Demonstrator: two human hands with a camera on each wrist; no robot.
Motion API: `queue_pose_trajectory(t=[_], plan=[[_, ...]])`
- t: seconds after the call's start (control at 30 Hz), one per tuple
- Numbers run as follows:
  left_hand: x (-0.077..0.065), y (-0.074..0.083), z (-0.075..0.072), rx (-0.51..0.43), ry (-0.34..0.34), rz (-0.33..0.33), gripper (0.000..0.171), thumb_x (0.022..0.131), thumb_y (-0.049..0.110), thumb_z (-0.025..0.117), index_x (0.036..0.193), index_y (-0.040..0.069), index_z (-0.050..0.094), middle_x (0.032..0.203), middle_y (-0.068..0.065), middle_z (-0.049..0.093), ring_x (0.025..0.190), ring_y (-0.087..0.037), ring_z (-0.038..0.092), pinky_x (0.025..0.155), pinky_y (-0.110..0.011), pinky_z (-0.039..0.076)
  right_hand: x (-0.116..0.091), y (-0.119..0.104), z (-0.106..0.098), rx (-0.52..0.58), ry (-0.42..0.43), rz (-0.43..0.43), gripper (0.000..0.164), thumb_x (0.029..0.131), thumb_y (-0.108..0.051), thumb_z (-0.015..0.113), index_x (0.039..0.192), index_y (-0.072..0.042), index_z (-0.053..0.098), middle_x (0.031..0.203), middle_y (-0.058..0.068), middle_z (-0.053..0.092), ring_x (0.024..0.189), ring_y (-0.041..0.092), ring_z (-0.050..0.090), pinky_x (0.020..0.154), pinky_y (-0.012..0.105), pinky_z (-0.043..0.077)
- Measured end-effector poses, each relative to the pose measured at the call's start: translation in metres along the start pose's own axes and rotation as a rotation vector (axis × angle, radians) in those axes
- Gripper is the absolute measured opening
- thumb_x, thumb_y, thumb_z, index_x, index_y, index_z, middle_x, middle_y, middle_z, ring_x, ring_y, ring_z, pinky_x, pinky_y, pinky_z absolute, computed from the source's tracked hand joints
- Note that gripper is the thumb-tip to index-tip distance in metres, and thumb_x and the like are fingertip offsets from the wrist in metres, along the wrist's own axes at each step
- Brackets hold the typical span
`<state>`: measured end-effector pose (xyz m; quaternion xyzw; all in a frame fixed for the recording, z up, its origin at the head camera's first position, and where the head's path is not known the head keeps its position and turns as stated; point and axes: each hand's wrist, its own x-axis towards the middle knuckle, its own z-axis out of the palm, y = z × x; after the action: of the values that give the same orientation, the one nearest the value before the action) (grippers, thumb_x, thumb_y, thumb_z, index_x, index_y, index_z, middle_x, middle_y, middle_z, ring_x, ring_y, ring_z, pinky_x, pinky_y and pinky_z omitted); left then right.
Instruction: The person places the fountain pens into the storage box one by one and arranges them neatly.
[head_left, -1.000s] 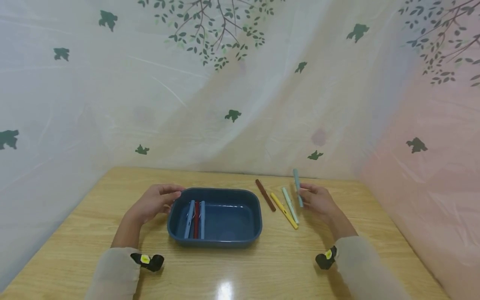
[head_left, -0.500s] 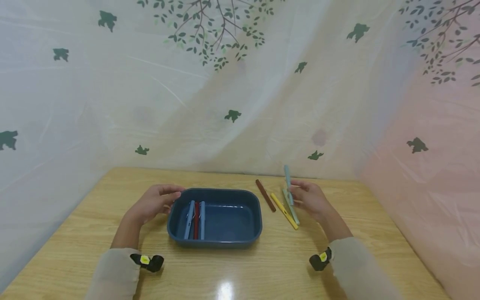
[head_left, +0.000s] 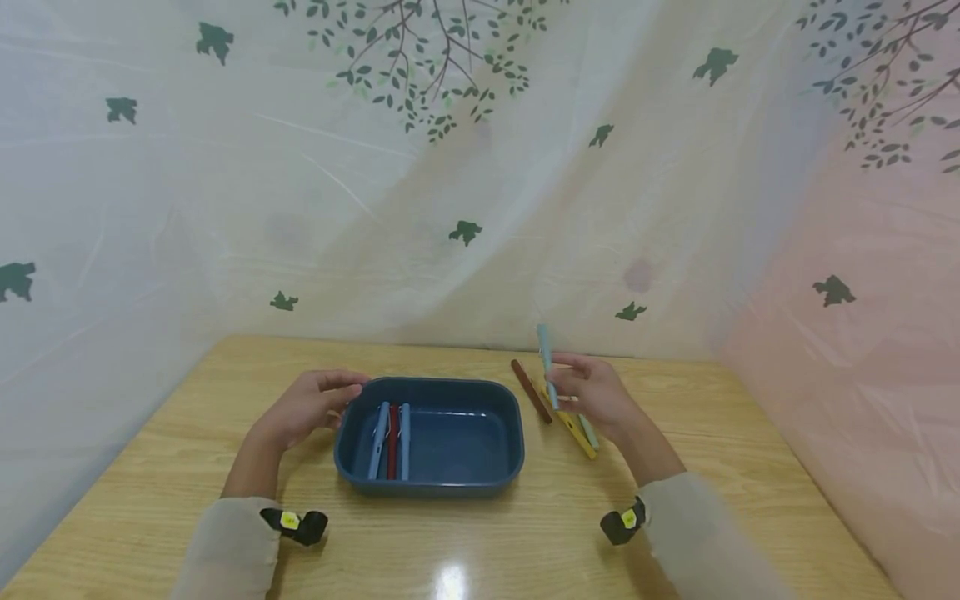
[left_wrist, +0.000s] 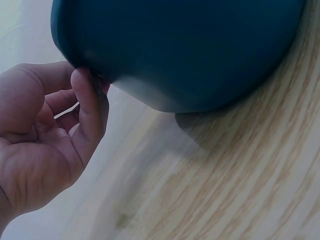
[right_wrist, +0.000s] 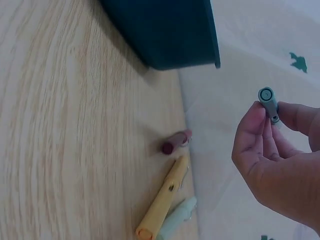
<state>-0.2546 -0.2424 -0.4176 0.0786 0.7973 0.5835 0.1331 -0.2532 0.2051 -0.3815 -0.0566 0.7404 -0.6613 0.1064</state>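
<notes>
My right hand pinches a light blue pen between thumb and fingertips, held up steeply over the pens on the table. In the right wrist view this pen shows end-on. My left hand holds the far left corner of a dark blue box, with thumb and fingers at its rim. Inside the box, two blue pens and a dark red pen lie side by side at the left. Right of the box are a brown pen, a yellow pen and a pale green pen.
The box stands on a wooden table and has bare floor to the right of its pens. A pale curtain printed with leaves hangs behind the table's back edge. Each wrist carries a small black camera.
My right hand has moved left with the light blue pen, from right of the pale green pen to above the yellow and brown ones. The left hand and box have stayed put.
</notes>
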Motion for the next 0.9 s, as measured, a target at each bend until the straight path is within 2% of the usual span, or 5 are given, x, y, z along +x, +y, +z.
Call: queue_pose_trajectory(t=[0.2,0.43,0.53,0.63,0.9], plan=[[0.000,0.000,0.001,-0.001,0.003,0.002,0.041,0.107,0.024,0.058,0.140,0.000,0.058,0.130,-0.017,0.064,0.103,-0.023,0.063,0.078,-0.035,0.057,0.002,-0.007,0.016,0.005,-0.016,-0.007,0.046,0.104,-0.005,0.056,0.149,0.004,0.046,0.109,0.009,0.068,0.096,0.020,0.067,0.083,0.037,0.057],[0.001,-0.003,0.000,-0.028,-0.005,0.006,0.041,0.107,0.022,0.057,0.140,-0.002,0.058,0.120,-0.014,0.067,0.097,-0.021,0.064,0.075,-0.035,0.057,0.004,-0.013,0.031,-0.002,-0.041,0.000,0.043,0.103,-0.005,0.057,0.146,0.000,0.051,0.116,0.012,0.069,0.100,0.024,0.065,0.084,0.040,0.057],[0.001,-0.004,-0.001,-0.031,-0.010,0.009,0.041,0.107,0.022,0.057,0.140,-0.002,0.057,0.120,-0.014,0.067,0.097,-0.021,0.064,0.076,-0.035,0.058,0.004,-0.017,0.039,-0.013,-0.049,-0.001,0.043,0.103,-0.006,0.059,0.145,-0.001,0.052,0.113,0.012,0.070,0.093,0.022,0.065,0.083,0.041,0.057],[0.001,-0.004,-0.001,-0.026,-0.010,0.010,0.041,0.107,0.023,0.057,0.140,-0.002,0.057,0.123,-0.015,0.066,0.099,-0.021,0.064,0.078,-0.036,0.058,0.004,-0.020,0.047,-0.026,-0.070,-0.005,0.043,0.103,-0.006,0.060,0.145,-0.002,0.052,0.109,0.017,0.067,0.090,0.025,0.066,0.080,0.040,0.058],[0.001,-0.002,0.000,-0.022,-0.007,0.006,0.041,0.107,0.023,0.057,0.140,-0.001,0.057,0.124,-0.016,0.065,0.099,-0.022,0.063,0.077,-0.035,0.057,0.005,-0.025,0.066,-0.057,-0.095,0.014,0.044,0.102,-0.006,0.060,0.145,-0.008,0.055,0.123,0.027,0.063,0.106,0.036,0.065,0.081,0.042,0.060]])
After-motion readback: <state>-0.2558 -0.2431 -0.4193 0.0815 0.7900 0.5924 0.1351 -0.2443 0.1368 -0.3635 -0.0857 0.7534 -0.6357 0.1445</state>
